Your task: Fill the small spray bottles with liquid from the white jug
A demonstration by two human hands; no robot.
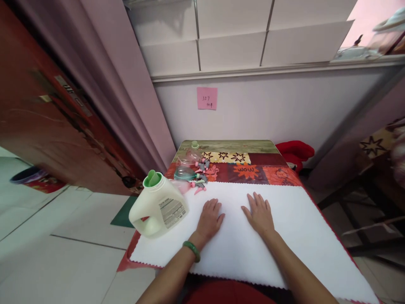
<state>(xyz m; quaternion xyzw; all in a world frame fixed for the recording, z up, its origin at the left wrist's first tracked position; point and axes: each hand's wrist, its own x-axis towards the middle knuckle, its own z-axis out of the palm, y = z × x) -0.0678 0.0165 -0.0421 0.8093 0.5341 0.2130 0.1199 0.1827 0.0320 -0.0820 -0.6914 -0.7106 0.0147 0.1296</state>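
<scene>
My left hand (209, 219) lies flat, palm down, on a white cloth (303, 236) that covers the near part of a small table. A green bangle sits on that wrist. My right hand (260, 213) rests flat on the same cloth a short way to the right, fingers stretched out. Neither hand holds anything. A white detergent jug (158, 207) with a green cap stands at the cloth's left edge, closest to my left hand.
Several small clear spray bottles (193, 171) with pink and grey triggers lie behind the jug on a colourful patterned tablecloth (253, 169). A pink note (206, 98) is stuck on the wall. A red object (295, 151) sits right of the table, a dark red door (47, 126) at left.
</scene>
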